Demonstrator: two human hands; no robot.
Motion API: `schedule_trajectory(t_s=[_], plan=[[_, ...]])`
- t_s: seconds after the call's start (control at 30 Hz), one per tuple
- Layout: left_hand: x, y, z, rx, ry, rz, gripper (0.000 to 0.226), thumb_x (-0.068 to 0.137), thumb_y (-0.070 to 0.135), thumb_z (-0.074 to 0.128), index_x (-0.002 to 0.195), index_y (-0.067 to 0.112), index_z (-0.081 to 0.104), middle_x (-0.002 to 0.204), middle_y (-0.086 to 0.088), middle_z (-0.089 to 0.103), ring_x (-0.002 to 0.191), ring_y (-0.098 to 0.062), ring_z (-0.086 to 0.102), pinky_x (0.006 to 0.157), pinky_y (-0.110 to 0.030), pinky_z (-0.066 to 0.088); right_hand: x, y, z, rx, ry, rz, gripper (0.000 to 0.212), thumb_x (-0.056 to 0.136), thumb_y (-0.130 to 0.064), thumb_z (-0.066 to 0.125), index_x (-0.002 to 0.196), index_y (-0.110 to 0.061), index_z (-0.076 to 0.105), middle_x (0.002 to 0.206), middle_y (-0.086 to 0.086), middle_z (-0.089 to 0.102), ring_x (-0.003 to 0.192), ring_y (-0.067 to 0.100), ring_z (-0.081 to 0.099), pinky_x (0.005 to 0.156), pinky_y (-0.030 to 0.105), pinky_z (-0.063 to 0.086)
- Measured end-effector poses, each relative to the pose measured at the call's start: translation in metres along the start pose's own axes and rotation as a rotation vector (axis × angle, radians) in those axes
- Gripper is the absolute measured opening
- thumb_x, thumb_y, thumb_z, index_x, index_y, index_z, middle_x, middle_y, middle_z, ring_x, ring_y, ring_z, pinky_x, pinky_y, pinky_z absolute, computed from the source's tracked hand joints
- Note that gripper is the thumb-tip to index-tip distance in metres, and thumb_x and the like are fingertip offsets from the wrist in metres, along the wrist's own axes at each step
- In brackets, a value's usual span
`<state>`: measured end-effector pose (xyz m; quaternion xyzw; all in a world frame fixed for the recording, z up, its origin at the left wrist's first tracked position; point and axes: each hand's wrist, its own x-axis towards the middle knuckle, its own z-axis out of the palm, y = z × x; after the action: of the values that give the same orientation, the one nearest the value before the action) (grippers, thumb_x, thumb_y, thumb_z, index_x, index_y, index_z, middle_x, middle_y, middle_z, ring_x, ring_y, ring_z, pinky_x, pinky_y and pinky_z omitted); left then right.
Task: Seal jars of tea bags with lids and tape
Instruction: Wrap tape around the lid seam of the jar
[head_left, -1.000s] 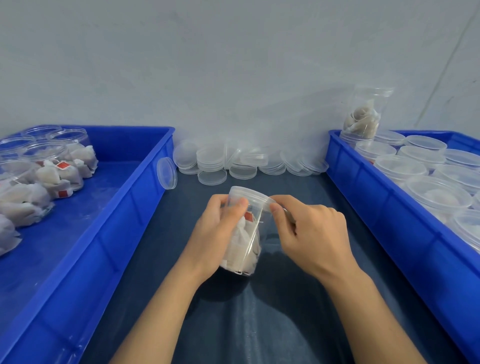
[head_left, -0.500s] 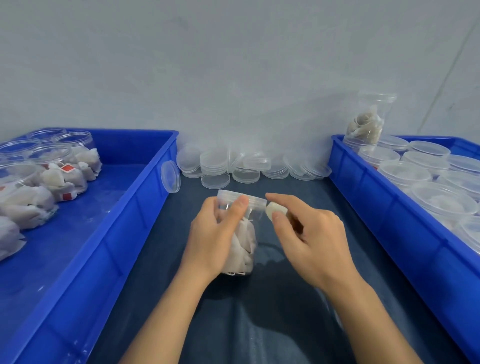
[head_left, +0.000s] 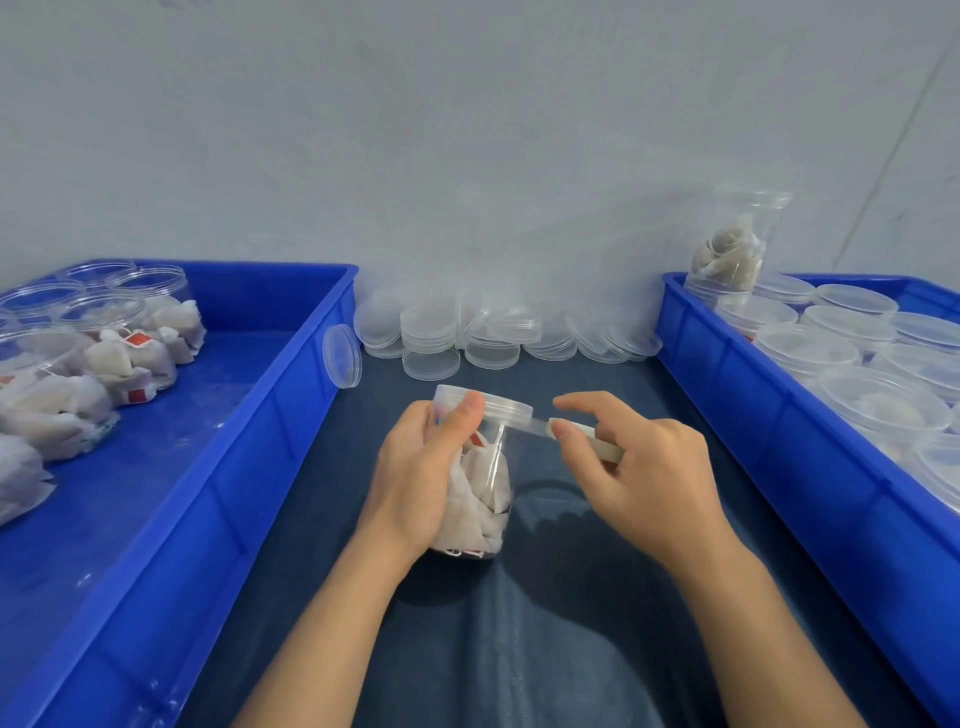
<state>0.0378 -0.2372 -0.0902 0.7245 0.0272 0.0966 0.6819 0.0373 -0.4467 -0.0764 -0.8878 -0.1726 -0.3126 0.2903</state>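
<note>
My left hand (head_left: 421, 467) wraps the jar (head_left: 485, 483) of tea bags, upright on the counter (head_left: 545, 649), thumb on its lid (head_left: 491, 404). My right hand (head_left: 639, 473) pinches a tape roll (head_left: 597, 441), a strip reaching the lid. Loose lids (head_left: 488, 338) lie beyond, between two blue bins (head_left: 291, 395).

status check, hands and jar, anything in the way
Left hand gripping lidded jar, thumb on lid. Right hand fingers pinching clear tape stretched from lid rim. Nothing blocking the jar.
</note>
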Motion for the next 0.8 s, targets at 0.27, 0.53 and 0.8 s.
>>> schedule_trajectory(t_s=[0.27,0.53,0.8], plan=[[-0.003,0.004,-0.002,-0.159,-0.081,-0.065,0.078,0.079,0.075,0.066,0.102,0.0,0.07,0.084,-0.004,0.071,0.081,-0.021,0.069,0.086,-0.042,0.052,0.002,0.0,-0.001,0.012,-0.034,0.007,0.045,0.097,-0.062,0.042,0.116,-0.035,0.071,0.053,-0.008,0.057,0.052,0.014,0.055,0.059,0.037,0.05],[-0.005,0.005,-0.003,-0.23,-0.167,-0.134,0.084,0.084,0.071,0.06,0.118,-0.006,0.067,0.092,-0.015,0.067,0.075,-0.021,0.067,0.072,-0.032,0.058,0.001,0.0,0.0,-0.034,0.008,-0.027,0.042,0.098,-0.062,0.045,0.114,-0.035,0.072,0.052,-0.013,0.053,0.05,0.012,0.054,0.054,0.033,0.048],[-0.006,0.002,-0.005,-0.346,-0.297,-0.249,0.07,0.086,0.073,0.06,0.116,0.013,0.079,0.107,-0.022,0.068,0.094,-0.035,0.066,0.084,-0.046,0.058,0.001,-0.009,0.003,-0.027,0.047,-0.097,0.03,0.102,-0.051,0.049,0.11,-0.039,0.076,0.044,-0.021,0.026,0.046,0.009,0.035,0.048,0.03,0.042]])
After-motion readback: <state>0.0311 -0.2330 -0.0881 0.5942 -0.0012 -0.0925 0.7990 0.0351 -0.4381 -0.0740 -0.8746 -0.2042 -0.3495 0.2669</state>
